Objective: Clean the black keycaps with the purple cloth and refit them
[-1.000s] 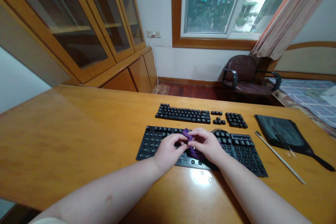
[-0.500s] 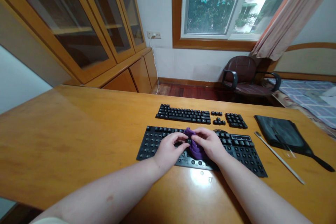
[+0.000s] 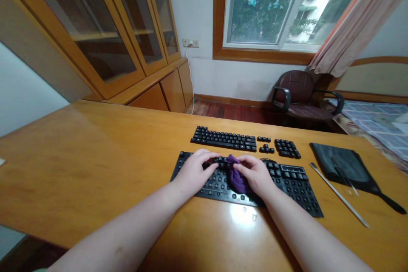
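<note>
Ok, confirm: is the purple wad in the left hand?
No, the right hand grips the purple wad; the left hand rests on the keyboard.

The left hand (image 3: 194,171) lies flat, palm down, and the right hand (image 3: 256,174) beside it is curled closed.

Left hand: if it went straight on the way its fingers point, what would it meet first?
Probably the purple lump held by the right hand, just beyond the fingers of the left hand; depth is unclear.

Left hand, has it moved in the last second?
Yes. The left hand has let go of the purple cloth and shifted leftward along the near keyboard, now lying flat on its keys.
</note>
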The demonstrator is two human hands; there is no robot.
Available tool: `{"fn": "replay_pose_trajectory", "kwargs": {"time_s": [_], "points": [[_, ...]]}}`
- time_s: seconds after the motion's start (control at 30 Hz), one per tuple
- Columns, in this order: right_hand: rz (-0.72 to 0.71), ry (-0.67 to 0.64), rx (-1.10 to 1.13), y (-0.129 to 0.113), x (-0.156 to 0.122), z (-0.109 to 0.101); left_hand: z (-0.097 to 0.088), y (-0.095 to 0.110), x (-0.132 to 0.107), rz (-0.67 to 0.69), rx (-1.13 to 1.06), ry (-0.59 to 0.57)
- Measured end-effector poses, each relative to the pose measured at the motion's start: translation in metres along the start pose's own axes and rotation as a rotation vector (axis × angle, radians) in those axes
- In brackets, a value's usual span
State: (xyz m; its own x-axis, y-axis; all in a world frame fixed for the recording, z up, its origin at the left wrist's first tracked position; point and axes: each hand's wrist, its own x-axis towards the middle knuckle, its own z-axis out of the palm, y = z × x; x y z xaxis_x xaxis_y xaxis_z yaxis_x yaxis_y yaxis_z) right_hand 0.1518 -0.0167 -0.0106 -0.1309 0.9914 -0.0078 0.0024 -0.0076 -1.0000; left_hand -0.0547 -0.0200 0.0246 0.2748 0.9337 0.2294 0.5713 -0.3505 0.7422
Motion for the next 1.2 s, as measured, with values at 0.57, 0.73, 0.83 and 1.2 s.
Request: {"fn": "replay_pose_trajectory", "kwargs": {"time_s": [0.57, 0.73, 0.83, 1.2], "points": [[-0.02, -0.023, -0.054, -0.002, -0.001, 0.002, -0.055, -0.028, 0.015, -0.104, 0.604, -0.247], [-0.014, -0.021, -0.061, -0.003, -0.001, 0.003, -0.05, -0.029, 0.016, -0.139, 0.611, -0.246], [-0.009, -0.022, -0.078, -0.006, -0.002, 0.003, -0.049, -0.032, 0.017, -0.134, 0.616, -0.257], [-0.046, -0.018, -0.129, -0.004, -0.001, 0.003, -0.046, -0.031, 0.018, -0.185, 0.552, -0.303]]}}
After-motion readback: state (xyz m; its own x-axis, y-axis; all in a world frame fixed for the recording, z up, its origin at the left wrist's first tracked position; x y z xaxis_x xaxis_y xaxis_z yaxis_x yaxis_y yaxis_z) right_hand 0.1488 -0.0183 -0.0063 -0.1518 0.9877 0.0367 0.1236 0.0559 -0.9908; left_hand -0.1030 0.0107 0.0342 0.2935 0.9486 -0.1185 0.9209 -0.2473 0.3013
